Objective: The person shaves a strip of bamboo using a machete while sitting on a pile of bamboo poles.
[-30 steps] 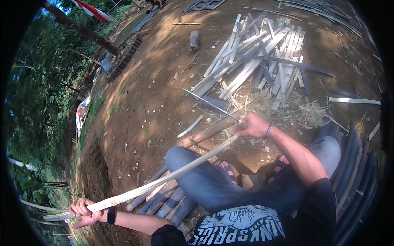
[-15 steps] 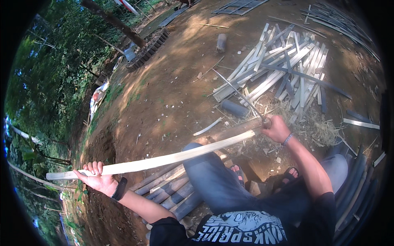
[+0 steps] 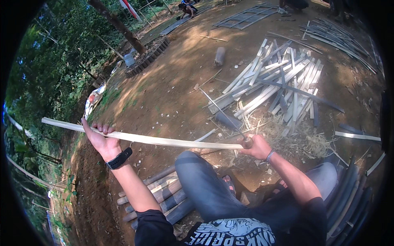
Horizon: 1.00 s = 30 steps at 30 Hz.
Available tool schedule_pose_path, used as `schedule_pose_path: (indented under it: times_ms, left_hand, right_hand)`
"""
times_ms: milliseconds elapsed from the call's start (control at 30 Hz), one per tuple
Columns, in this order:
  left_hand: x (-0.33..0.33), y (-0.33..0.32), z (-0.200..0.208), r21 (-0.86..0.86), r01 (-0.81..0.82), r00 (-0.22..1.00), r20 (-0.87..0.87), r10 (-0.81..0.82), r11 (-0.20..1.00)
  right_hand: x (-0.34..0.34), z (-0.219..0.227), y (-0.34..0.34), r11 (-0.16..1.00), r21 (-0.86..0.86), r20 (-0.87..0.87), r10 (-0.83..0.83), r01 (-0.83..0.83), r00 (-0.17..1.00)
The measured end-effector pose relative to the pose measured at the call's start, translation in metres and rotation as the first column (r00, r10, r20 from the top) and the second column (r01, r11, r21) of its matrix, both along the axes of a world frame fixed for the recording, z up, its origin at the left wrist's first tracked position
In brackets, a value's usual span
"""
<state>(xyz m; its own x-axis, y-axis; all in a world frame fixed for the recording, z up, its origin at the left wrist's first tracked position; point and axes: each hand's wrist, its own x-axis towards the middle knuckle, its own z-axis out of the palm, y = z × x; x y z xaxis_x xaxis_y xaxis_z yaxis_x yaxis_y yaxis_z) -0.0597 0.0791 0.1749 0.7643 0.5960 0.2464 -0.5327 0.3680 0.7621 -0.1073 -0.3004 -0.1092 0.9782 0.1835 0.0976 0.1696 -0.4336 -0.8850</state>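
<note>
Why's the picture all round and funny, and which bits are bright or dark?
Head view: fisheye lens, so a round picture with black corners; head view: sun patches on the ground, pale glare on the pile, mostly dark trees; head view: the strip looks curved, but I can't tell if that's the lens or a real bend.

Left hand point(image 3: 104, 141) raised from below the right hand point(image 3: 257, 147) to slightly above its grip, pale strip point(image 3: 176, 142) now sloping down toward that grip, end beyond left grip uppermost
</note>
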Motion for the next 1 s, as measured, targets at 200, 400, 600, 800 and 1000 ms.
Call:
schedule_pose_path:
  times_ms: [200,400,600,800,1000]
  left_hand:
    - [0.023,-0.006,-0.002,-0.014,-0.146,0.989,0.031,0.146,0.989]
    - [0.028,0.023,-0.005,-0.006,0.052,0.994,0.094,-0.051,0.999]
    - [0.016,0.004,-0.043,-0.002,0.268,0.957,0.116,-0.266,0.963]
    - [-0.009,-0.143,-0.172,-0.097,0.584,0.783,-0.195,-0.590,0.806]
    - [0.022,-0.205,-0.174,0.046,-0.029,0.974,-0.225,0.038,0.999]
  right_hand:
    - [0.001,-0.001,-0.003,0.993,0.120,-0.055,-0.010,0.016,0.998]
    - [0.000,-0.006,0.001,0.870,0.468,-0.176,-0.077,0.152,0.981]
    - [-0.002,0.009,0.002,0.777,0.585,-0.091,-0.223,0.233,0.971]
    - [-0.003,0.026,-0.003,0.807,0.512,-0.080,-0.297,0.295,0.951]
    - [-0.009,0.022,0.009,0.820,0.509,-0.048,-0.276,0.262,0.960]
